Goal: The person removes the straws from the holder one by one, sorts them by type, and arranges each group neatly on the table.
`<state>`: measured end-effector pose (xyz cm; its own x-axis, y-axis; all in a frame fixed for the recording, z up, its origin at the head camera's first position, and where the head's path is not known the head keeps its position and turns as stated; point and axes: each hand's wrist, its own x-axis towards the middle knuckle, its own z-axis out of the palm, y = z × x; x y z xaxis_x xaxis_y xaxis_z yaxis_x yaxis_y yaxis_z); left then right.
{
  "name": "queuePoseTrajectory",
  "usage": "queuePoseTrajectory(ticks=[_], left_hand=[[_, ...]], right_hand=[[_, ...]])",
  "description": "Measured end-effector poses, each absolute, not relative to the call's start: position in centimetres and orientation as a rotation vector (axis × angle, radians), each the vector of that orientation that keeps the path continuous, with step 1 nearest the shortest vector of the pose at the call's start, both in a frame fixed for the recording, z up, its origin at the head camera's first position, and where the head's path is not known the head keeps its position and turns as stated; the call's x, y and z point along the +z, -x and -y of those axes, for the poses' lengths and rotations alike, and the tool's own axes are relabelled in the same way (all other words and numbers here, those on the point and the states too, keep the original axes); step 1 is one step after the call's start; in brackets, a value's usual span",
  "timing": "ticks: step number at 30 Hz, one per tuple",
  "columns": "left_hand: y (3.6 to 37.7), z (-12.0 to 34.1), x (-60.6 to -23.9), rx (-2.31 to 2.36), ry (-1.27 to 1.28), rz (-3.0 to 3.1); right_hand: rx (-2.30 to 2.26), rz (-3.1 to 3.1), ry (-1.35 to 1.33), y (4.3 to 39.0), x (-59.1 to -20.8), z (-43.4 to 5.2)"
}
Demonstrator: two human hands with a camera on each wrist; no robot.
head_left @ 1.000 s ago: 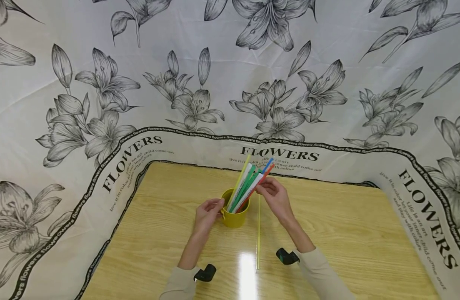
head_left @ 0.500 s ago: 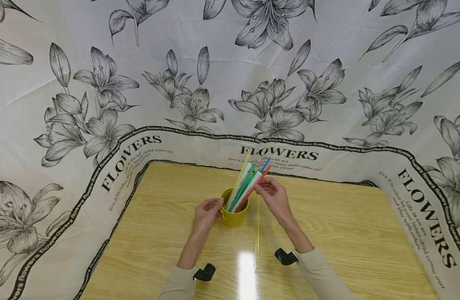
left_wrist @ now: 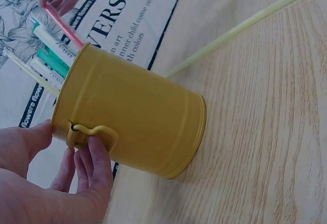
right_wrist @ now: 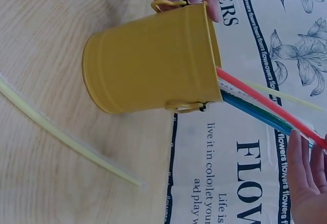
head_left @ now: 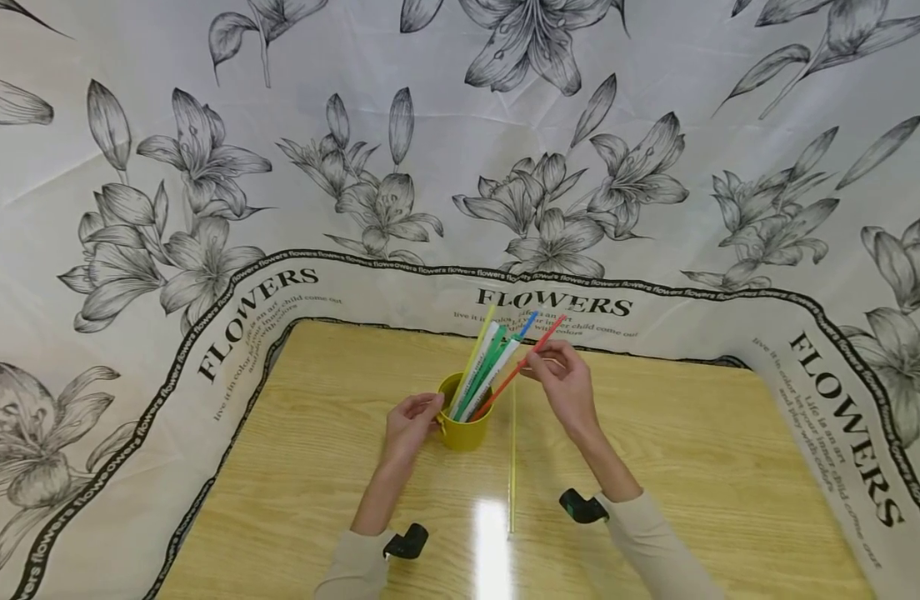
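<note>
From my end, head cam: yellow metal bucket (head_left: 467,437) stands upright just below frame ctr on the wood-grain table (head_left: 655,450). L hand (head_left: 406,429) is pinched on it at the rim & side loop. R hand (head_left: 568,387), a bit right of ctr, has thumb + fingertips together on the red straw (head_left: 508,379), which slants up-right out of the bucket's mouth. Also leaning in there: yellow straw (head_left: 482,333), green straws (head_left: 490,363), blue straw (head_left: 530,323) & white printed strips (text too small for me to read). Another pale-yellow straw (head_left: 512,475) lies on the tabletop, lower ctr, near the bucket.
</note>
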<state>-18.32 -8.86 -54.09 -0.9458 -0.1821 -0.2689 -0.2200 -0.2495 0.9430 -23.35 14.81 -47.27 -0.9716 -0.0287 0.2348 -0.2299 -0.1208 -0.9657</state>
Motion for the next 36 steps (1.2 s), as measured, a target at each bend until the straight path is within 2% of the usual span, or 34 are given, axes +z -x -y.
queuePoseTrajectory(ticks=[7,16,26,36], left_hand=[[17.0,8.8,-50.7,2.404,0.499,-1.910],[18.4,8.7,-54.1,2.407,0.527,-1.899],[18.4,8.7,-54.3,2.417,0.562,-1.917],[18.3,8.6,-54.1,2.430,0.544,-1.911]], right_hand=[[2.247,1.818,-0.242,23.5,-46.4,-15.8],[2.224,1.729,-0.095,23.5,-45.2,-17.8],[2.223,1.799,0.048,23.3,-46.1,-19.5],[2.197,1.943,0.087,22.6,-49.2,-20.8]])
